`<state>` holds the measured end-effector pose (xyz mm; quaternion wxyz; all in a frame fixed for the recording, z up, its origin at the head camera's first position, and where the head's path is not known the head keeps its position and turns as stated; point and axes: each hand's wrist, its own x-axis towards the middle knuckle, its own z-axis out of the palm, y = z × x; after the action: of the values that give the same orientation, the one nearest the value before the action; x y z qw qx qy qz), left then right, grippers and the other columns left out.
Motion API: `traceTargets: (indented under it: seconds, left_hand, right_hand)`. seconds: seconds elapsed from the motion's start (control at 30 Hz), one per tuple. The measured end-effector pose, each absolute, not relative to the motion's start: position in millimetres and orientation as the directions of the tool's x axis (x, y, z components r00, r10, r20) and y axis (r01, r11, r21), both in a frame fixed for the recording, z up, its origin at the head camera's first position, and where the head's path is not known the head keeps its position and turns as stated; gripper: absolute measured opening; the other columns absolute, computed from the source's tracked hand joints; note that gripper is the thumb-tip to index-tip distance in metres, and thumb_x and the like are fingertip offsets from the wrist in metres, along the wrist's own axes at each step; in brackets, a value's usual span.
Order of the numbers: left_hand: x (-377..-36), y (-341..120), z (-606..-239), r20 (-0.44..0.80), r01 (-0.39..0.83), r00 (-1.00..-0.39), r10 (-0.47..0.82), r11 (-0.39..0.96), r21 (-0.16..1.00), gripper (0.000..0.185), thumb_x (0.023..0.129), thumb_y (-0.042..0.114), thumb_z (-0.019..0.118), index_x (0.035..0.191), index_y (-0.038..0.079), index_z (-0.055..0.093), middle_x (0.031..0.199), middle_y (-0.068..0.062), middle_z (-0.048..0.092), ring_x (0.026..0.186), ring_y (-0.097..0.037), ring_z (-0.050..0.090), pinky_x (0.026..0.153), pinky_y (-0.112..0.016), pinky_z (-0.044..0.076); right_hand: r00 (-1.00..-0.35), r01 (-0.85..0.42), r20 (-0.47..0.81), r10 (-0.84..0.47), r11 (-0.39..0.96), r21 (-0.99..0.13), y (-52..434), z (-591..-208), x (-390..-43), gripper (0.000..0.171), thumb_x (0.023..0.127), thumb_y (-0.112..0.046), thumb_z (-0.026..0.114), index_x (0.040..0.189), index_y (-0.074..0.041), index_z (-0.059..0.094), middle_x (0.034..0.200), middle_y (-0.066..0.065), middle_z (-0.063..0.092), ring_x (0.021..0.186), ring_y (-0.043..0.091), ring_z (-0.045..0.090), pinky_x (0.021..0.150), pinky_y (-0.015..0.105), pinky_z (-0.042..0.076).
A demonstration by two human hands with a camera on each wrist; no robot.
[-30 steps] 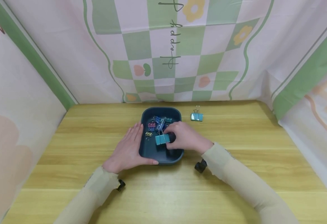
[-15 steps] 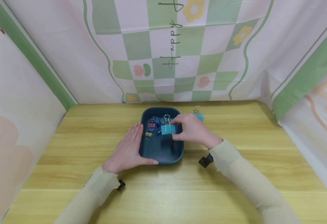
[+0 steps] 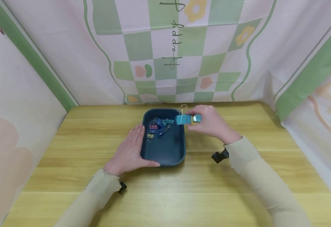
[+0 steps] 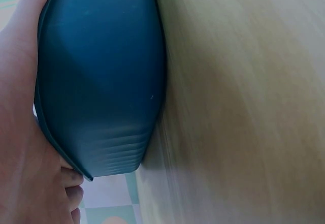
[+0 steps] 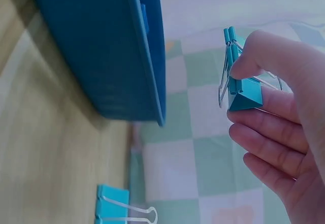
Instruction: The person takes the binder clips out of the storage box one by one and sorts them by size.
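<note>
Beside the tray (image 3: 179, 157), a teal clip (image 5: 109, 210) lies under right hand (image 3: 211, 123).

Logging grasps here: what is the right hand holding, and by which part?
The right hand pinches a teal metal binder clip by its body, thumb on one side, fingers below.

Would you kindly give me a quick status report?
Left hand flat against tray. Right hand pinches teal clip over tray's rim. Second clip beyond.
</note>
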<state>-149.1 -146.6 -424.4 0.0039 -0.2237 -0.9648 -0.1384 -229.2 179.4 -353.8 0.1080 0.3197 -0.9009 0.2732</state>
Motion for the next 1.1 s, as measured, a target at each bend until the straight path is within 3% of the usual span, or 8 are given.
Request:
traceTargets:
  seconds: [0.37,0.8,1.1]
  left_hand:
    - [-149.3,-146.6,-425.3,0.062,0.431,-0.9,0.431,0.863,0.264,0.148,0.063,0.102,0.046,0.162,0.0,0.005,0.169,-0.013,-0.003,0.154,-0.022,-0.004,0.123,-0.038,0.005]
    - [-150.3,-147.7,-426.4,0.064,0.429,-0.901,0.429,0.862,0.271,0.147,0.063,0.101,0.047,0.162,0.001,0.005,0.169,-0.013,-0.002,0.154,-0.021,-0.006,0.123,-0.038,0.004]
    - [-149.9,-147.4,-425.5,0.064,0.433,-0.899,0.433,0.86,0.27,0.147,0.063,0.101,0.047,0.162,0.001,0.005,0.169,-0.014,-0.002,0.154,-0.022,-0.004,0.123,-0.038,0.005]
  right_hand:
    - [-0.817,-0.562,0.406,-0.409,0.721,-0.405,214.2,-348.5,-235.6,0.036,0.075,-0.014,0.086,0.109,-0.006,0.077,0.1,0.008,0.074,0.094,0.029,0.067,0.083,0.048,0.051]
    - [-0.934,-0.356,0.232,-0.273,0.786,-0.506,257.4,-353.4,-253.8,0.046,0.079,-0.018,0.086,0.12,-0.002,0.072,0.115,0.02,0.07,0.109,0.039,0.061,0.094,0.059,0.046]
    - [-0.965,-0.263,0.139,-0.224,0.811,-0.522,284.4,-375.0,-269.7,0.05,0.082,-0.023,0.085,0.123,0.002,0.069,0.116,0.025,0.067,0.109,0.044,0.059,0.095,0.06,0.044]
